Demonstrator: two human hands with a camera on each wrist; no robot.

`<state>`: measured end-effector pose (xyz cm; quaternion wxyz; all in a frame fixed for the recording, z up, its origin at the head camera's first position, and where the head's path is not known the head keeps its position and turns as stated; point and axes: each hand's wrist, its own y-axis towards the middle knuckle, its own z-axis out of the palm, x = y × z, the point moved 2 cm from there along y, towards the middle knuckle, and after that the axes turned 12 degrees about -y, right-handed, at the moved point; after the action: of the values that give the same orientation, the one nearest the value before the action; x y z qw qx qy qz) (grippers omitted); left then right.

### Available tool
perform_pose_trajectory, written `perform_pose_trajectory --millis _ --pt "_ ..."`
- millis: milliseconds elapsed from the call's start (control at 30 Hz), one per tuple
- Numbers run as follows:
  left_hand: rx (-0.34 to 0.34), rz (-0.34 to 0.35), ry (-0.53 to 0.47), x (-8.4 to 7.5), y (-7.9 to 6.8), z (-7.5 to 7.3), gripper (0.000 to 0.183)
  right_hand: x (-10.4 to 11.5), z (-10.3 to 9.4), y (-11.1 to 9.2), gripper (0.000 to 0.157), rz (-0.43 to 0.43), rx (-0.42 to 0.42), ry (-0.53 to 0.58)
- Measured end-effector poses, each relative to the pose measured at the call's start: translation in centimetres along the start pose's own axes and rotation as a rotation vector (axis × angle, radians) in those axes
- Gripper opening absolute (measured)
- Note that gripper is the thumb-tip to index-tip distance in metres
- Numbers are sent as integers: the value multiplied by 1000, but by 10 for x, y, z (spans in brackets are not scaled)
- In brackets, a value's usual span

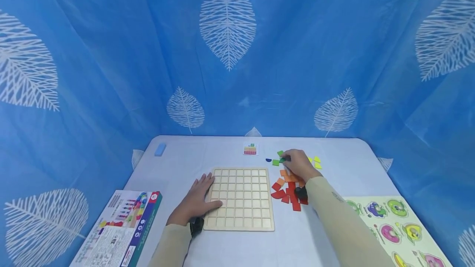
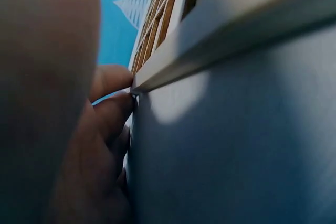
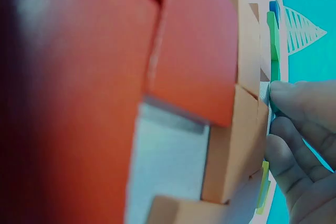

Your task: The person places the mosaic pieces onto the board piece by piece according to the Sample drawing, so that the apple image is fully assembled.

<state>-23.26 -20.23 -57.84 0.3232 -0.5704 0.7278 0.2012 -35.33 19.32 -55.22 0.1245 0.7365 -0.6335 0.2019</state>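
Observation:
My left hand (image 1: 198,199) rests at the left edge of a wooden grid board (image 1: 239,199), its fingers spread and its thumb over the squares. In the left wrist view, fingertips (image 2: 118,80) touch the board's side (image 2: 173,61). Beyond the board's far right corner, my right hand (image 1: 298,164) pinches a small dark green piece (image 3: 274,106), partly hidden by its fingers. Lighter green pieces (image 1: 276,162) lie beside those fingertips. Orange pieces (image 1: 283,173) and red pieces (image 1: 293,197) lie under the right wrist, some overlapping.
A picture card (image 1: 250,148) lies behind the board. Yellow pieces (image 1: 317,163) sit right of the right hand, and a dark blue piece (image 1: 269,160) to its left. A light blue block (image 1: 160,149) is far left. A printed box (image 1: 122,230) and a fruit puzzle sheet (image 1: 393,226) flank the front.

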Motion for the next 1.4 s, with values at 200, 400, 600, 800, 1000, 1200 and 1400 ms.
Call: perform_pose_trajectory --millis 200,400,600,800,1000,1200,1400 --pt "33 9 -54 3 -3 -8 87 0 0 2 37 10 14 -3" --pt "92 51 -34 3 -4 -16 73 -3 -1 1 33 5 -14 -10" --pt "109 91 -32 9 -4 -17 71 -4 -2 0 31 -3 -13 -11" --pt "104 120 -40 16 -6 -18 69 -4 -2 1 32 0 -15 -9" --pt "88 130 -48 19 -5 -18 66 -4 -2 2 32 8 -27 0" --pt "75 115 -47 19 -5 -16 66 -3 -2 3 32 14 -20 5" --pt "57 97 -54 18 -8 -15 66 -4 -2 1 31 -1 -34 4"
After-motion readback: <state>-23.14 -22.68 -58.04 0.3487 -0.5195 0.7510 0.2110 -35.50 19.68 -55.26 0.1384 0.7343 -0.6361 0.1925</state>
